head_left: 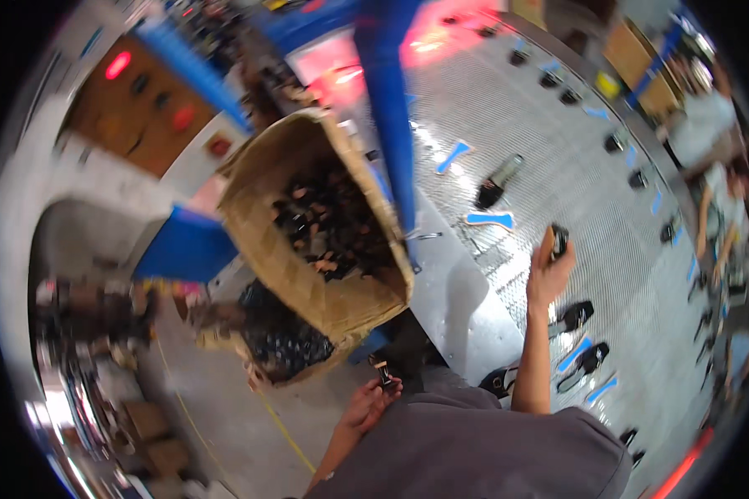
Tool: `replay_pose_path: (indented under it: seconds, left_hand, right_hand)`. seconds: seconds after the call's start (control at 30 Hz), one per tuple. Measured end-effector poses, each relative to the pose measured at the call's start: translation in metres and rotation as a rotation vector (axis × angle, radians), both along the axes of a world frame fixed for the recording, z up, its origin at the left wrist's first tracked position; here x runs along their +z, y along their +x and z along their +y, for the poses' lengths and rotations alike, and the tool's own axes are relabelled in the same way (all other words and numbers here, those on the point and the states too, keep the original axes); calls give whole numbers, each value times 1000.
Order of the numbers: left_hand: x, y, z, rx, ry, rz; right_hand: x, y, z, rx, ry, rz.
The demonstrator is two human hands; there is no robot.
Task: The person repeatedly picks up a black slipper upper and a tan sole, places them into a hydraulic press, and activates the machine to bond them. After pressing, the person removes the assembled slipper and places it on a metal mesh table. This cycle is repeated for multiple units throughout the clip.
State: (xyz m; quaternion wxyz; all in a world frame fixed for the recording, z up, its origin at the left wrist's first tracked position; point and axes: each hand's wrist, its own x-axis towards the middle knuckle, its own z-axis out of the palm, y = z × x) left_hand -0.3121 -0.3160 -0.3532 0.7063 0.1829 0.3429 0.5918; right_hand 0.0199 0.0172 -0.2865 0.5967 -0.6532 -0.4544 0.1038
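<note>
Right hand [549,270]: raised over the perforated metal tabletop [549,141], fingers closed round a small black part [560,240], held clear of the surface, probably so it can be set among the pieces already there.

Left hand [373,401]: low at the person's side, fingers curled loosely about a small black and tan part [384,371]; held near the baskets, likely because that is where such parts come from.

Large woven basket [308,283]: tilted on the tabletop's near corner, mouth facing the person, filled with small dark parts [329,220]; the tilt keeps its contents within reach.

Second basket [279,345]: on the floor below, also holding dark pieces.

Tabletop contents: black parts spaced apart, each just beside a blue marker [489,219]; a dark bottle-shaped piece [498,180] lies between two markers.

Blue post [391,116]: rises beside the large basket.

Other people [707,125]: at the tabletop's far edge, blurred.
</note>
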Motion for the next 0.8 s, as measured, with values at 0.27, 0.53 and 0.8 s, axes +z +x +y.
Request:
replay_pose_path:
  seconds: [0.27, 0.53, 0.8]
  left_hand:
    - [-48, 42, -17, 116, 142, 97]
    - [-37, -3, -31, 433, 126, 232]
    - [31, -71, -1, 596, 393, 311]
  right_hand:
    - [12, 8, -118, 1213, -430, 1032]
    - [138, -228, -135, 1540, -325, 1393]
    - [139, -286, -99, 1529, -299, 1351]
